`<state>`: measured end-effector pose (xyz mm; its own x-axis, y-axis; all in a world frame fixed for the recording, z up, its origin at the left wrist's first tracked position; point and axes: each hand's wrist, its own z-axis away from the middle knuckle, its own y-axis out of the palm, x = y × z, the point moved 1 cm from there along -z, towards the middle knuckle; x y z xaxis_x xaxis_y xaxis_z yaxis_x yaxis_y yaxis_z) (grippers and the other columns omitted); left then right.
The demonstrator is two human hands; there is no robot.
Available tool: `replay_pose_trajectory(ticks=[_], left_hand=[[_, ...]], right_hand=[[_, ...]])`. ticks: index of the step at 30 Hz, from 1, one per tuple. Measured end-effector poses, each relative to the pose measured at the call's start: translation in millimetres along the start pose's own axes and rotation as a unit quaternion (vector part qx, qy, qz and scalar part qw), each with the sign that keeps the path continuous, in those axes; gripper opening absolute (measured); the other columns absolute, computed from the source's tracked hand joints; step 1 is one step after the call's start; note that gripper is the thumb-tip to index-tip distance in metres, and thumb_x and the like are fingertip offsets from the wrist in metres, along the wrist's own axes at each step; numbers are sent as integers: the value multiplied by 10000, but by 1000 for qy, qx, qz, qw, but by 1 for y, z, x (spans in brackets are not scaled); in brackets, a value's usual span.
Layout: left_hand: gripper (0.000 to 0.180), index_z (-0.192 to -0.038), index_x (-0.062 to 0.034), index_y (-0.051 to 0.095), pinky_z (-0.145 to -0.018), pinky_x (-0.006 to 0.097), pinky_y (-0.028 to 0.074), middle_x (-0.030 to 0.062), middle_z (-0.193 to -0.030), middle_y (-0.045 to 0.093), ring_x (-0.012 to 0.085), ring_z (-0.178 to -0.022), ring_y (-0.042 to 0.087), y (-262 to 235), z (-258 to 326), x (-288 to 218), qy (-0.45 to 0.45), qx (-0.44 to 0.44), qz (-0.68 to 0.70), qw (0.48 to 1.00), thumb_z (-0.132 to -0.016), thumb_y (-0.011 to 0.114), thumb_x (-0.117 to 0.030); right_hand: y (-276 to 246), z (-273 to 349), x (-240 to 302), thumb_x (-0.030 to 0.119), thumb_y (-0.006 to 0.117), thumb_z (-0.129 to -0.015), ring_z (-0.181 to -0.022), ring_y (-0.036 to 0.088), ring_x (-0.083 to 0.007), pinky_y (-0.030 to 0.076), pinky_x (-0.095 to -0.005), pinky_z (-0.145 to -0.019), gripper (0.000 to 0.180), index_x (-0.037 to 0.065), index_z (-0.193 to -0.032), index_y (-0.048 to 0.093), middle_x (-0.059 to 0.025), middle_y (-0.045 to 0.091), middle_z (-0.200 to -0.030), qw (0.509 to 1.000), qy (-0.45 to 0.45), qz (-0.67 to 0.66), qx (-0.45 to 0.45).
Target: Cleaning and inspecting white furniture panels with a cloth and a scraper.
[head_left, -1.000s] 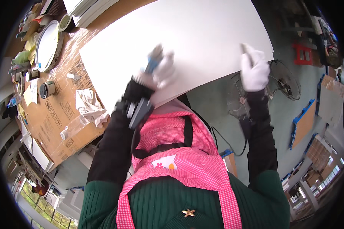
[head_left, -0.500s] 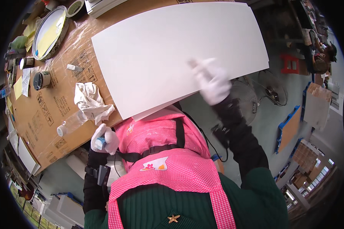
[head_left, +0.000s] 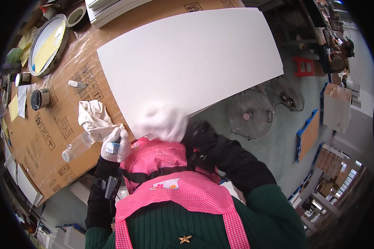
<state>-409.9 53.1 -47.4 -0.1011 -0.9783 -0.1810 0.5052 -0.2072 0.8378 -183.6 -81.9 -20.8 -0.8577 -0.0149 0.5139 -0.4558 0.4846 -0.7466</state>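
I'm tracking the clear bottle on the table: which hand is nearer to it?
Left. The left hand is right beside the clear bottle, holding a small blue thing. The right hand, blurred, is farther off at the white board's near edge.

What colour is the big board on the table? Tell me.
White, plain, in the head view: the board lies on the brown cardboard-covered table.
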Motion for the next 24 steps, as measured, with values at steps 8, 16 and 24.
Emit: replay_pose_trajectory(ticks=[8,16,24], left_hand=[[321,-1222,-15,489,-282,277,306,76,-691,576,152,-308,390,-23,1,-2,52,38,-137,988,-1058,414,-281],[573,-1348,70,455,-340,192,374,135,-851,691,118,-393,532,41,-2,-23,-48,-28,-282,958,-893,539,-270],[453,-1288,41,548,-519,202,472,141,-840,721,107,-587,636,71,-22,-27,-119,-12,-465,877,-923,508,-225]], right_hand=[[-92,4,-129,114,668,-852,-803,616,-269,526,-409,-748,171,76,-1018,683,-107,635,-849,912,325,194,-157],[-7,2,-48,179,622,-871,-613,584,-212,520,-332,-599,243,190,-1104,691,-86,625,-853,970,-19,227,81],[-215,22,-301,271,728,-822,-830,693,-259,548,-369,-756,261,59,-972,759,-128,723,-918,744,514,354,-237]])
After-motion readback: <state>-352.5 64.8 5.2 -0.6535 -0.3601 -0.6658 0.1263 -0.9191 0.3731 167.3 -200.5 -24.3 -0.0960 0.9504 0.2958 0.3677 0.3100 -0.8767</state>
